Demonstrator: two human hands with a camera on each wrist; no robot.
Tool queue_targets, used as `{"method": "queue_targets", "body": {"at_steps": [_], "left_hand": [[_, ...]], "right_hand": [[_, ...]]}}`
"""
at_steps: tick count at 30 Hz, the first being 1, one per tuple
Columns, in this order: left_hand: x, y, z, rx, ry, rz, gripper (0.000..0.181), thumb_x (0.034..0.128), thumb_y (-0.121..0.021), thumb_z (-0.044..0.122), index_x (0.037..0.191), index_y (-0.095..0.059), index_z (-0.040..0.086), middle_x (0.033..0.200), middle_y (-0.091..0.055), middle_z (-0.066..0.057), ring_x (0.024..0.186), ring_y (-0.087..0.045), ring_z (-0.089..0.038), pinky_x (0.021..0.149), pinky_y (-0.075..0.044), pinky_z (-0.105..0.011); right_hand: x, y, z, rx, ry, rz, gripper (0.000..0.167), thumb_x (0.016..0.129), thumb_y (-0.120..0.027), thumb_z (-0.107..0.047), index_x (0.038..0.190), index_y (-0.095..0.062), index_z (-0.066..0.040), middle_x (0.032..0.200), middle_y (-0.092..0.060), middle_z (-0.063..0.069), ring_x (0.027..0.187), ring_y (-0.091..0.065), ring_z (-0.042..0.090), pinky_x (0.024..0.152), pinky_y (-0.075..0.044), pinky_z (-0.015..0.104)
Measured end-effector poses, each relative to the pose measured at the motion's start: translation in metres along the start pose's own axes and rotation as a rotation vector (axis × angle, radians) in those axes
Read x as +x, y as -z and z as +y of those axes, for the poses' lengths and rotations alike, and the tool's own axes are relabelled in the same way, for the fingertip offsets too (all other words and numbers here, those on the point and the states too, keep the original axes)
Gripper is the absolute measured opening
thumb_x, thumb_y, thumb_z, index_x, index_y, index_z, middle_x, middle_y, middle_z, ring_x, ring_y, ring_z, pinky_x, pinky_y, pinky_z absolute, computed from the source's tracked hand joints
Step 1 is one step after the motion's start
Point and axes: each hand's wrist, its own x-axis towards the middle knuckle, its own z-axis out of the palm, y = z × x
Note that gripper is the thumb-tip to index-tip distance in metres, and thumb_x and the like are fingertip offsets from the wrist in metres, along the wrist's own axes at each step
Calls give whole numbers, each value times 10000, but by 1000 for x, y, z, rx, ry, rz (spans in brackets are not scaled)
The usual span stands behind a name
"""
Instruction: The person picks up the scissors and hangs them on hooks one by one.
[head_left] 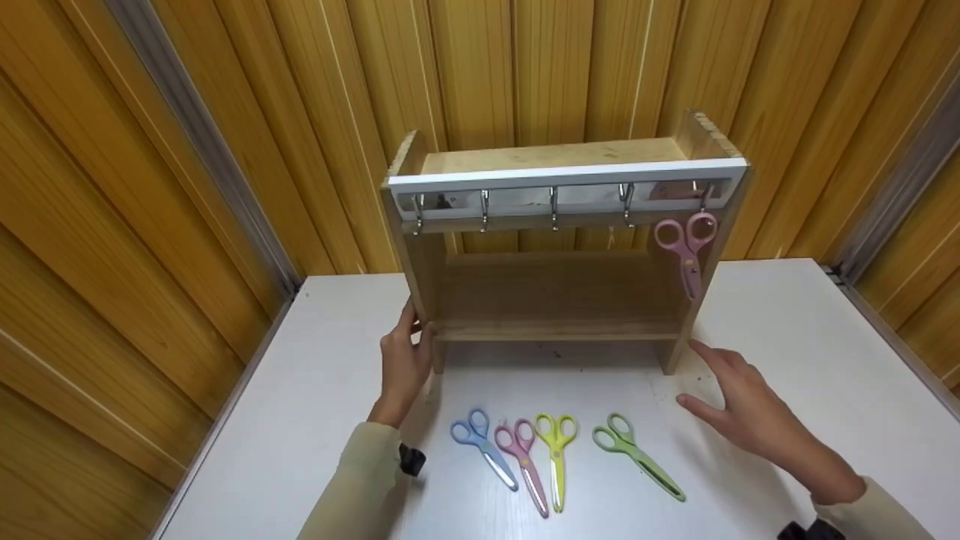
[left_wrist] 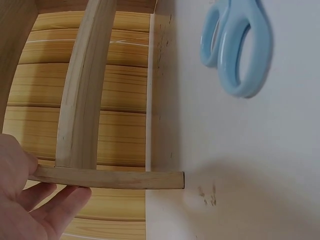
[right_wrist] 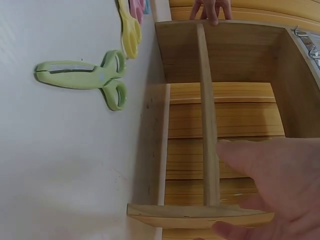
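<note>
A wooden rack (head_left: 559, 330) with two side panels and a shelf stands on the white table. My left hand (head_left: 405, 360) grips the lower part of its left panel, thumb on one face and fingers on the other, as the left wrist view (left_wrist: 25, 200) shows. Beside the right panel, my right hand (head_left: 750, 409) has its fingers extended and its thumb spread away; its fingertips are at or near the wood. Pink scissors (head_left: 686, 251) hang from the rightmost hook. On the table in front lie blue scissors (head_left: 484, 450), pink scissors (head_left: 523, 465), yellow scissors (head_left: 556, 457) and green scissors (head_left: 637, 454).
Several metal hooks (head_left: 553, 208) line a white rail (head_left: 570, 176) across the rack's upper front; all but the rightmost hold nothing. Yellow wood-look panels (head_left: 555, 75) rise behind the table (head_left: 300, 360) and at both sides.
</note>
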Motion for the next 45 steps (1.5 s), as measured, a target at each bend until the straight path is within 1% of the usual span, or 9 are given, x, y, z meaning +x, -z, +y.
{"method": "queue_targets", "body": {"at_steps": [10, 13, 17, 20, 27, 32, 36, 41, 45], "left_hand": [[0, 2, 1, -15, 13, -18, 613, 992, -656, 11, 1556, -448, 132, 1361, -658, -148, 1077, -715, -333, 802, -634, -425], [0, 2, 1, -11, 19, -18, 615, 990, -663, 19, 1555, -448, 133, 1348, -665, -152, 1074, -716, -330, 802, -634, -419], [-1, 2, 0, -13, 19, -24, 613, 993, -658, 18, 1558, -441, 119, 1345, -663, -167, 1069, -718, -323, 795, -634, -392], [0, 2, 0, -22, 15, -27, 616, 994, -649, 6, 1561, -434, 114, 1349, -659, -171, 1070, -717, -316, 795, -633, -381], [0, 1, 0, -19, 9, -22, 599, 996, -640, -2, 1551, -445, 106, 1335, -666, -177, 1065, -717, -325, 798, -634, -400], [-1, 2, 1, 6, 20, -25, 593, 1002, -642, 19, 1553, -441, 102, 1328, -672, -171, 1065, -718, -315, 804, -634, -397], [-1, 2, 1, 12, 30, -28, 612, 1001, -644, 18, 1565, -426, 109, 1327, -674, -166, 1068, -717, -308, 812, -633, -396], [0, 2, 1, 12, 37, -26, 609, 999, -641, 8, 1562, -430, 110, 1317, -679, -164, 1063, -718, -304, 811, -633, -390], [0, 2, 1, 12, 48, -31, 618, 1003, -639, 16, 1571, -417, 117, 1329, -675, -156, 1068, -716, -298, 817, -632, -385]], "right_hand": [[-11, -22, -3, -18, 26, -143, 707, 874, -826, -337, 1453, -541, -48, 1326, -586, 249, 1231, -543, 496, 897, -533, 658], [-13, -28, -5, 2, 11, -184, 690, 868, -830, -346, 1439, -565, -64, 1237, -620, 188, 1169, -590, 436, 801, -576, 563], [-15, -37, -8, 8, -28, -245, 697, 855, -838, -366, 1429, -576, -70, 1101, -622, 92, 1018, -627, 298, 689, -561, 440], [-17, -43, -11, 4, -34, -267, 705, 843, -845, -379, 1421, -581, -74, 1079, -620, 57, 1013, -616, 280, 689, -564, 446], [-23, -53, -17, -8, -24, -252, 682, 823, -859, -380, 1393, -605, -106, 1053, -597, 11, 998, -594, 258, 650, -546, 447], [-25, -58, -21, -14, -70, -293, 725, 785, -884, -413, 1396, -589, -157, 1035, -579, 6, 943, -580, 198, 634, -532, 434], [-25, -61, -23, -20, -109, -340, 751, 761, -904, -405, 1396, -579, -170, 1090, -606, 49, 967, -609, 219, 681, -557, 501], [-24, -63, -23, -29, -126, -356, 682, 771, -902, -356, 1357, -609, -168, 1130, -610, 75, 995, -611, 235, 704, -560, 532], [-26, -64, -22, -45, -86, -319, 571, 789, -889, -319, 1288, -652, -177, 1030, -586, 0, 920, -581, 181, 654, -545, 467]]}}
